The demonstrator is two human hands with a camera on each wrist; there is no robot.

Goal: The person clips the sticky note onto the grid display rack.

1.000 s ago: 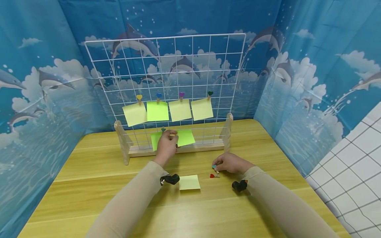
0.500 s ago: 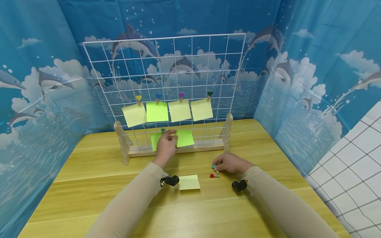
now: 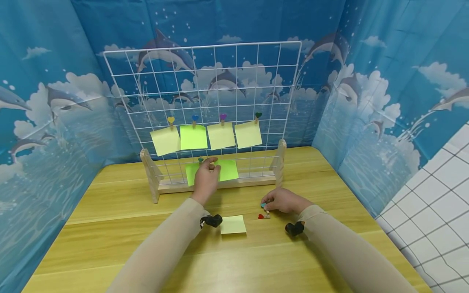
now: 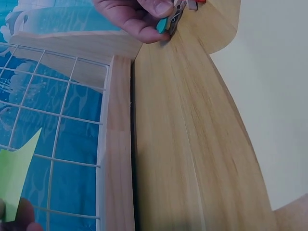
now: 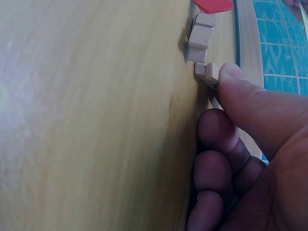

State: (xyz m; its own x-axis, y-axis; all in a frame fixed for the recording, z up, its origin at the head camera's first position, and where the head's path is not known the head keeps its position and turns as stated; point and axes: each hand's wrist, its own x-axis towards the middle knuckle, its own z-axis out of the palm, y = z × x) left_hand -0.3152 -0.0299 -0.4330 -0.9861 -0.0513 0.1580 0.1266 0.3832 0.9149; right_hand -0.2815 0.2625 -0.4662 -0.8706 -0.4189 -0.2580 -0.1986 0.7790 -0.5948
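Observation:
My left hand (image 3: 205,181) is at the lower part of the white wire grid, pinching a bright green sticky note (image 3: 229,170) by its left edge. The note and fingertips show at the lower left of the left wrist view (image 4: 14,180). To its left a second green note (image 3: 190,174), partly hidden by that hand, hangs from a teal heart clothespin (image 3: 200,160). Low over the table, my right hand (image 3: 285,200) pinches a small wooden clothespin (image 5: 211,73) with a turquoise heart (image 4: 163,25). Right beside it lies a red heart clothespin (image 3: 261,216).
The wire grid (image 3: 236,77) stands upright in a wooden base (image 3: 176,187). Higher on it hang several notes (image 3: 221,136) under heart clothespins. A pale yellow note pad (image 3: 233,225) lies on the wooden table (image 3: 146,228). A dolphin-print curtain (image 3: 227,24) surrounds the back.
My left hand has shifted slightly up and to the right at the green note's edge. The right hand stays in place on the clothespin.

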